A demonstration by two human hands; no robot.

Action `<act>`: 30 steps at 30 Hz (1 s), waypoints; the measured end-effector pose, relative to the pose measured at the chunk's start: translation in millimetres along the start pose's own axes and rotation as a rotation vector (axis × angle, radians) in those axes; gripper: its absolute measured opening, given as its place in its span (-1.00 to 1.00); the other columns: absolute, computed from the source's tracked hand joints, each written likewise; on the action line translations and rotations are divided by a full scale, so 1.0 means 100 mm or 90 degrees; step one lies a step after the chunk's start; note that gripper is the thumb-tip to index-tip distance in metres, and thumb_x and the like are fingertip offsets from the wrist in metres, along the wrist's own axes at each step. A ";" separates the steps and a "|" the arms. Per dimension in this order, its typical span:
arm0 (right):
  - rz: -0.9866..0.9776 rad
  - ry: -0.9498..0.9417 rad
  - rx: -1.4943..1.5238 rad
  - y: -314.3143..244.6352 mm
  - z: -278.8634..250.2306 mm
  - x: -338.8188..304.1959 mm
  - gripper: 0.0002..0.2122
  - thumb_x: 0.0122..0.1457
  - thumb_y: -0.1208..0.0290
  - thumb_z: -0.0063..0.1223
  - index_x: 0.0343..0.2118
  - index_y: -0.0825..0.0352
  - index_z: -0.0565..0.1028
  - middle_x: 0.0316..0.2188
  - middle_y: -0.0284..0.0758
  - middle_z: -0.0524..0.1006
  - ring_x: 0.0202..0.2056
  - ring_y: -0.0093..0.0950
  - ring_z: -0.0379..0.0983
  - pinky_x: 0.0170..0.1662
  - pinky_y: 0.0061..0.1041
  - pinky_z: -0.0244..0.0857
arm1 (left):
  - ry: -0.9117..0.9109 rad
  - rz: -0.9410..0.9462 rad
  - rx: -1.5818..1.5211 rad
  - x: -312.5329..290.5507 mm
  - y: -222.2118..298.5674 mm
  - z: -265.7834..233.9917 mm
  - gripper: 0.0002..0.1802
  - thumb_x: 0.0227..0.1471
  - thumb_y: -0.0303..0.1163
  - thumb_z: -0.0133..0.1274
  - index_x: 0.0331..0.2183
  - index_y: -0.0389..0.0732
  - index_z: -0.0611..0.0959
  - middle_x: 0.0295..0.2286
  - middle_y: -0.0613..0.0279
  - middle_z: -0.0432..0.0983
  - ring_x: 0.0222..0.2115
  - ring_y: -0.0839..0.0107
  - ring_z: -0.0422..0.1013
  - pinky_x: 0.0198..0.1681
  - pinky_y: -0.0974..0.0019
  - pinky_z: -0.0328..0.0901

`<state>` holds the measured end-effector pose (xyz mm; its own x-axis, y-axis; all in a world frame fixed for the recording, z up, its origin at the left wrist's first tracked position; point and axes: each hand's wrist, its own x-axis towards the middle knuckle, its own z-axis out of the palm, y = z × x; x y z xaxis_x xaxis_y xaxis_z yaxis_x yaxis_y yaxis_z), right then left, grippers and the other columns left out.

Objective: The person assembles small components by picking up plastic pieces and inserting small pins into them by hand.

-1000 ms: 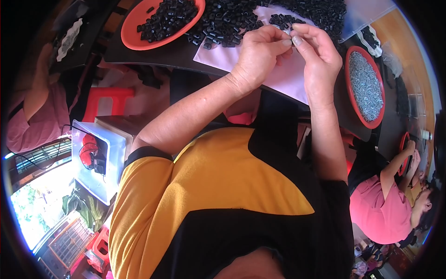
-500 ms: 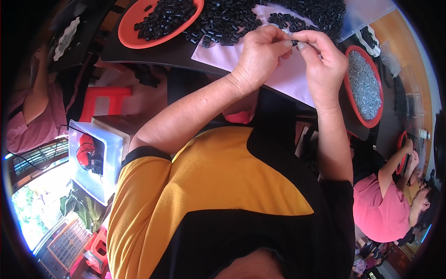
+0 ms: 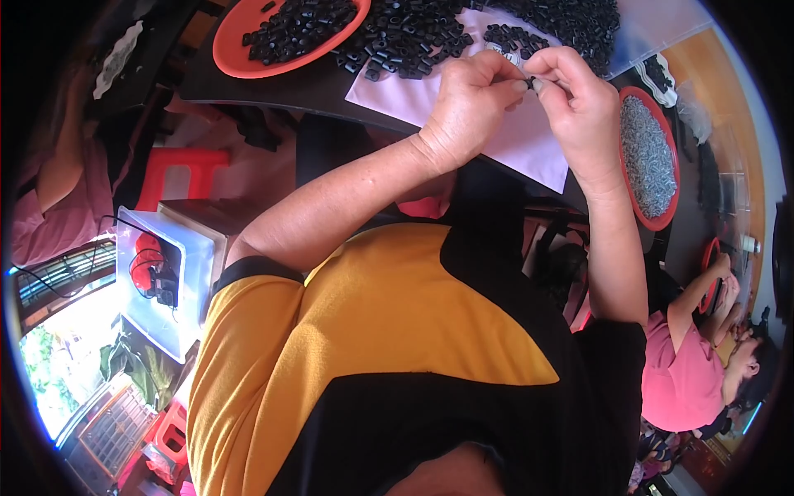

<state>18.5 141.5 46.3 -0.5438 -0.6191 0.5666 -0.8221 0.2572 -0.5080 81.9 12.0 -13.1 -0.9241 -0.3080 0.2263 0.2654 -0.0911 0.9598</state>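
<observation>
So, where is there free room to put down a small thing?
Bare: the pink cloth between the left hand and right hand, and the dark table strip bordered by the left plate, the cloth and the near edge. Crowded: the cloth's far side, under black parts.

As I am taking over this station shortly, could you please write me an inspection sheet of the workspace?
Surface: dark table, partly covered by a pale pink cloth.
Work things: small dark piece between the hands; black pieces heaped on the table and in an orange-red tray; small metal pieces in a red tray.
Clutter: crumpled clear plastic beyond the red tray.
Hands: left hand pinches the small dark piece; right hand meets it, exact contact unclear.
Cables: dark cord at a translucent box, off the table.
Surroundings: red stool at left; person in pink at right; bright window lower left.
</observation>
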 end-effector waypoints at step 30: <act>-0.176 0.156 -0.086 -0.15 0.50 0.03 -0.69 -0.11 0.57 0.09 -0.22 0.20 0.45 -0.50 -0.36 0.48 -0.43 -0.28 0.47 -0.35 -0.34 0.31 | 0.160 -0.131 -0.170 -0.03 0.51 -0.31 -0.88 -0.02 -0.58 0.00 -0.46 -0.44 0.60 -0.55 0.07 0.54 -0.60 0.35 0.48 -0.54 0.39 0.39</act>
<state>37.2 99.0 23.3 -0.3093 -0.4874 0.8166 -0.9491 0.2115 -0.2333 106.7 -21.6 30.0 -0.8782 -0.4762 -0.0455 0.1743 -0.4070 0.8966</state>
